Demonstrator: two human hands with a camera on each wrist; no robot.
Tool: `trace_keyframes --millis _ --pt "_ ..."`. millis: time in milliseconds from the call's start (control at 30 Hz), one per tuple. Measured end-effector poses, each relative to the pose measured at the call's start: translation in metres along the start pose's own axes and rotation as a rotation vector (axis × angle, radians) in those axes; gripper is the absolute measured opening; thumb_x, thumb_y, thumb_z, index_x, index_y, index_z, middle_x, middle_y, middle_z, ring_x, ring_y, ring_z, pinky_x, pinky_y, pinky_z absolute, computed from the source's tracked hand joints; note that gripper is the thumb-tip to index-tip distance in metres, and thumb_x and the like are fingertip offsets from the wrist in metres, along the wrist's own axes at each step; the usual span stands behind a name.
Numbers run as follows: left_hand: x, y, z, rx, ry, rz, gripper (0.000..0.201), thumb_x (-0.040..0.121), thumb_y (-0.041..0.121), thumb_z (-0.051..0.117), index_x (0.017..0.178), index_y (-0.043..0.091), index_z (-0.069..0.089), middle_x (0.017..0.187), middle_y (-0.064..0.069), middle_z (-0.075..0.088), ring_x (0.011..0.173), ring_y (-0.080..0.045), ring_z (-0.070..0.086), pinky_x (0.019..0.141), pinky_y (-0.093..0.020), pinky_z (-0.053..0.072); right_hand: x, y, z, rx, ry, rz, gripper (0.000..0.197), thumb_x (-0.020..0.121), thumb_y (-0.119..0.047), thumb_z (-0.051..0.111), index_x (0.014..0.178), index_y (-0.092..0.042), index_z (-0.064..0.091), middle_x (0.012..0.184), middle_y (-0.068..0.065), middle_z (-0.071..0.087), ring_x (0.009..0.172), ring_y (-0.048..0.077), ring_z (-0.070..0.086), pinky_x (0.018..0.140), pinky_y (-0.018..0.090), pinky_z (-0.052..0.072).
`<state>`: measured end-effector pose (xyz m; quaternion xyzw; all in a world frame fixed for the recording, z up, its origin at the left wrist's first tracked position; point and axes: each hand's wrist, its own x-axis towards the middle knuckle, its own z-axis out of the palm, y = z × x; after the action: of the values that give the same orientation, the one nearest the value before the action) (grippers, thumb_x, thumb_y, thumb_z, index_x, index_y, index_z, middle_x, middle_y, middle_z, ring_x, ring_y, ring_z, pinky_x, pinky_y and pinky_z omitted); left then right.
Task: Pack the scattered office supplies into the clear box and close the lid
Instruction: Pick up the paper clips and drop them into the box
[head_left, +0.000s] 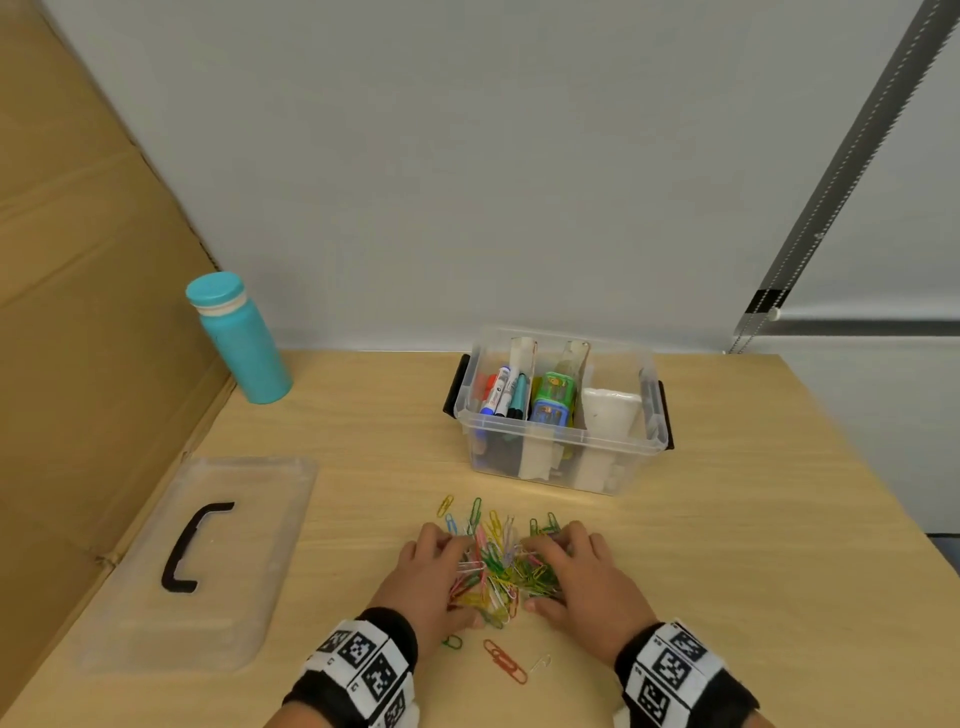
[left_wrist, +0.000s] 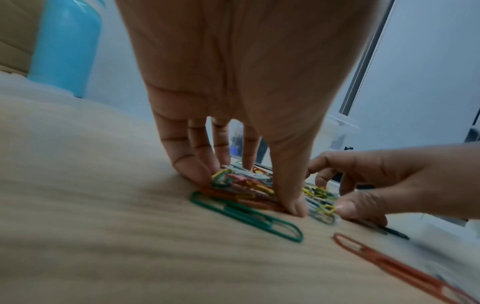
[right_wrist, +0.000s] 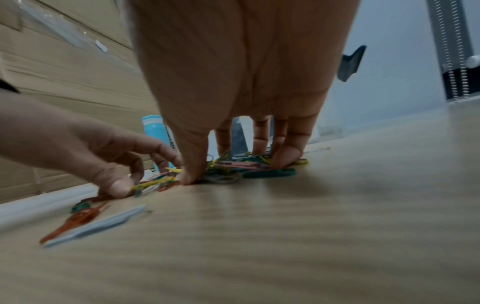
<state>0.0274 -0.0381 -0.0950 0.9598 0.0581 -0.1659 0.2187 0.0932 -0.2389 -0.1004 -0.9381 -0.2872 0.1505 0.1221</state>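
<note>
Pale wooden tabletop (head_left: 363, 441): left hand (head_left: 426, 577) and right hand (head_left: 582, 577), fingers curled, gather coloured wire paper clips (head_left: 498, 566) near its front edge. Clear plastic box (head_left: 561, 441) at the back edge already holds markers; clear lid (head_left: 197, 561) lies at the left edge, not fitted.

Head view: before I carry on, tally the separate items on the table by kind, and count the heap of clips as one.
turquoise bottle: 1
clear box: 1
lid: 1
paper clip pile: 1
Total: 4
</note>
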Motion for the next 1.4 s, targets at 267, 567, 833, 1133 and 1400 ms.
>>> trace_keyframes --millis 267,567,833,1133,1400 --pt "0.01 0.018 -0.002 0.184 0.062 0.021 0.04 0.095 0.022 0.046 0.134 0.026 0.039 0.131 -0.003 0.039 0.119 -0.025 0.041 0.096 -0.036 0.044 0.013 -0.014 -0.002 -0.084 -0.031 -0.046 0.044 0.088 0.0 0.04 0.126 -0.022 0.045 0.133 0.009 0.037 0.119 0.027 0.04 0.088 0.037 0.046" --pt "0.01 0.016 -0.011 0.197 0.112 0.065 0.031 0.096 0.026 0.045 0.125 0.022 0.055 0.122 -0.002 0.052 0.11 -0.022 0.054 0.087 -0.03 0.043 0.01 0.007 -0.017 0.245 0.085 -0.009 0.026 0.092 -0.016 0.056 0.111 -0.029 0.069 0.107 -0.004 0.064 0.1 0.013 0.06 0.079 0.013 0.039" --pt "0.002 0.01 -0.013 -0.095 0.264 0.146 0.029 0.092 0.032 0.056 0.119 0.032 0.064 0.104 0.013 0.058 0.093 -0.004 0.058 0.082 -0.013 0.043 -0.012 0.016 -0.082 0.563 0.198 -0.014 0.024 0.087 -0.009 0.064 0.096 -0.029 0.073 0.084 -0.018 0.067 0.072 -0.009 0.06 0.061 0.005 0.044" --pt "-0.002 0.017 -0.013 -0.251 0.359 0.179 0.025 0.086 0.034 0.065 0.111 0.029 0.07 0.088 0.021 0.057 0.078 0.007 0.054 0.073 -0.004 0.042 0.007 0.029 -0.187 0.598 0.404 -0.018 0.021 0.086 -0.011 0.066 0.094 -0.029 0.073 0.088 -0.009 0.071 0.073 0.006 0.066 0.059 0.01 0.05" --pt "-0.008 0.02 -0.015 -0.301 0.385 0.178 0.026 0.086 0.034 0.065 0.111 0.027 0.07 0.087 0.022 0.055 0.077 0.008 0.053 0.071 -0.001 0.038 0.083 0.037 -0.19 0.074 0.04 0.115 0.021 0.084 -0.004 0.063 0.087 -0.021 0.074 0.094 0.001 0.069 0.071 0.01 0.06 0.053 0.014 0.042"
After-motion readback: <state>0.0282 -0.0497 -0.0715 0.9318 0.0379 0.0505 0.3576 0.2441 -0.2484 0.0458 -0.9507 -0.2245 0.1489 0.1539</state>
